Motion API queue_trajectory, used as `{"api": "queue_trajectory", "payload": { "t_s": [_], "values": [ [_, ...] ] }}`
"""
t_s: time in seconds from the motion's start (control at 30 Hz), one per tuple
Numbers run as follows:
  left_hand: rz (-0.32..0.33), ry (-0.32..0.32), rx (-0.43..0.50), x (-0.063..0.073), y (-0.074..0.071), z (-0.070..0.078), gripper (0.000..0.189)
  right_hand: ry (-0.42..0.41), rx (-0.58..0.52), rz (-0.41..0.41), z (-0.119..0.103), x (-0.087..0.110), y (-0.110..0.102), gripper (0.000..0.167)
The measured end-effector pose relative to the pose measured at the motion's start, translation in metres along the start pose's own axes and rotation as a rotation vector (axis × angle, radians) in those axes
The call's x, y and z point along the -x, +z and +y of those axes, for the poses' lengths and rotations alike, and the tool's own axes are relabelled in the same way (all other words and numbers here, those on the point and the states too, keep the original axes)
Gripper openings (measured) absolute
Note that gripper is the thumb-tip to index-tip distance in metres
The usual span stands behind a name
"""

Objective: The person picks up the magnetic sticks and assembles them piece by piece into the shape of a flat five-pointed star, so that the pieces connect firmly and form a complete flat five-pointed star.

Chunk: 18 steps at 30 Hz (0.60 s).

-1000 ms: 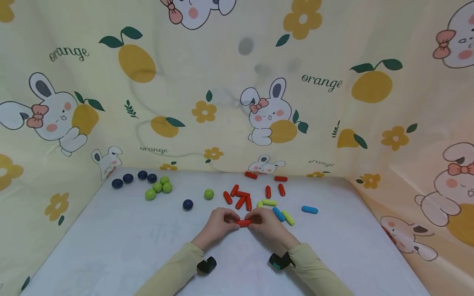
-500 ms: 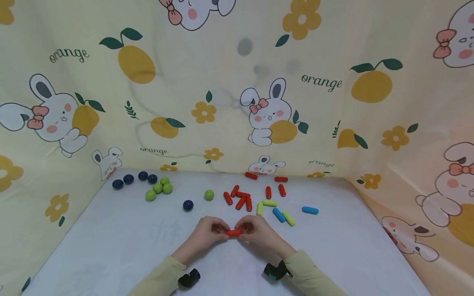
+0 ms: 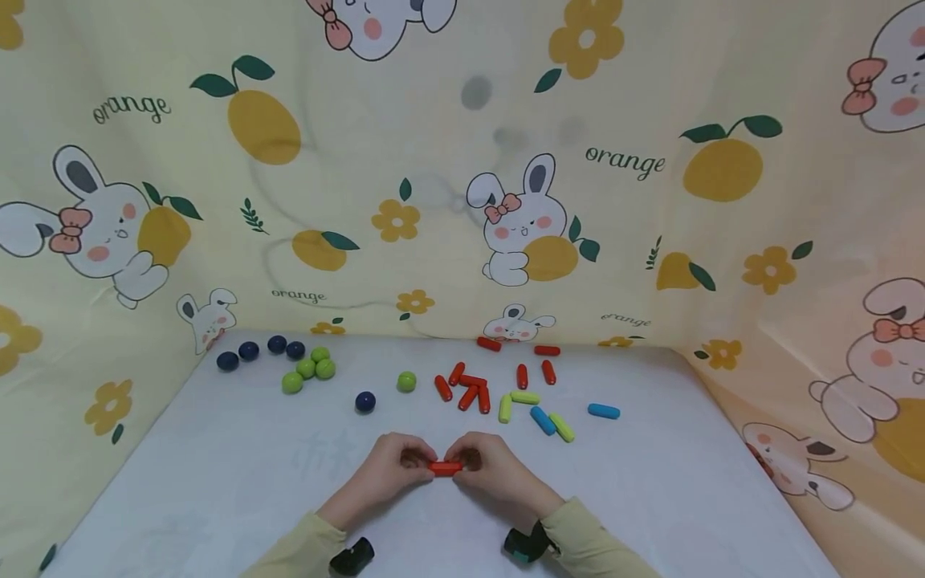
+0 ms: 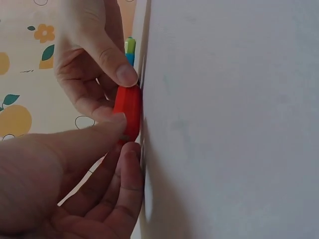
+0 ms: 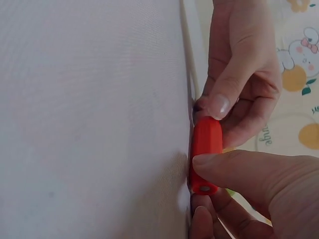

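A short red toy rod (image 3: pixel 446 468) lies level, close to the table surface near the front middle. My left hand (image 3: pixel 388 472) pinches its left end between thumb and fingers. The right hand (image 3: pixel 493 471) pinches the other end, facing the left. In the left wrist view the red rod (image 4: pixel 128 105) looks faceted, with a thumb on each end. The right wrist view shows a small grey disc on the end of the red rod (image 5: pixel 205 144).
Behind the hands lie several red rods (image 3: pixel 473 380), yellow-green rods (image 3: pixel 524 397) and blue rods (image 3: pixel 603 411). Dark blue balls (image 3: pixel 364 402) and green balls (image 3: pixel 406 381) sit at the back left. A patterned curtain (image 3: pixel 433 265) encloses the white table (image 3: pixel 253 498).
Both hands have moved toward the person and slightly left, carrying the red rod between them. A yellow-green rod that the right hand partly covered now shows fully.
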State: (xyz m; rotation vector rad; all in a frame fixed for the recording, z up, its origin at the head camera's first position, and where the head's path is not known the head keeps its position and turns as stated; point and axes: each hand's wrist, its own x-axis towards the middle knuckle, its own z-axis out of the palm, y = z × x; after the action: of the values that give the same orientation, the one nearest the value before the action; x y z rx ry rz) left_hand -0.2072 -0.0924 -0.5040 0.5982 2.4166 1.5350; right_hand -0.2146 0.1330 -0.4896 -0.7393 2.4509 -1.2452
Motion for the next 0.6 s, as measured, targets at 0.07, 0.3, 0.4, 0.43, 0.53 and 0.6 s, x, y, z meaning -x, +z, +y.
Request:
{"api": "queue_trajectory", "payload": {
  "t_s": [0.07,0.3,0.4,0.43,0.53,0.6],
  "values": [
    [-0.002,-0.015,0.007,0.001,-0.003,0.001,0.021,0.005,0.001,0.0,0.0,0.0,0.0,0.022],
    [0.102,-0.063,-0.008,0.004,-0.031,0.006,0.029,-0.004,-0.006,0.003,-0.001,0.0,0.001,0.024],
    [0.21,-0.071,-0.017,0.004,-0.048,0.008,0.032,0.002,-0.011,0.0,-0.001,0.001,0.001,0.024],
    [0.251,-0.071,-0.02,0.004,-0.053,0.008,0.033,0.005,-0.01,-0.002,-0.001,0.001,0.001,0.023],
    [0.36,-0.041,-0.03,0.004,-0.071,0.006,0.037,0.01,-0.008,-0.004,-0.002,0.001,0.001,0.023],
    [0.415,-0.024,-0.048,0.004,-0.081,0.002,0.039,0.013,-0.006,-0.005,-0.001,0.002,0.001,0.023]
  ]
}}
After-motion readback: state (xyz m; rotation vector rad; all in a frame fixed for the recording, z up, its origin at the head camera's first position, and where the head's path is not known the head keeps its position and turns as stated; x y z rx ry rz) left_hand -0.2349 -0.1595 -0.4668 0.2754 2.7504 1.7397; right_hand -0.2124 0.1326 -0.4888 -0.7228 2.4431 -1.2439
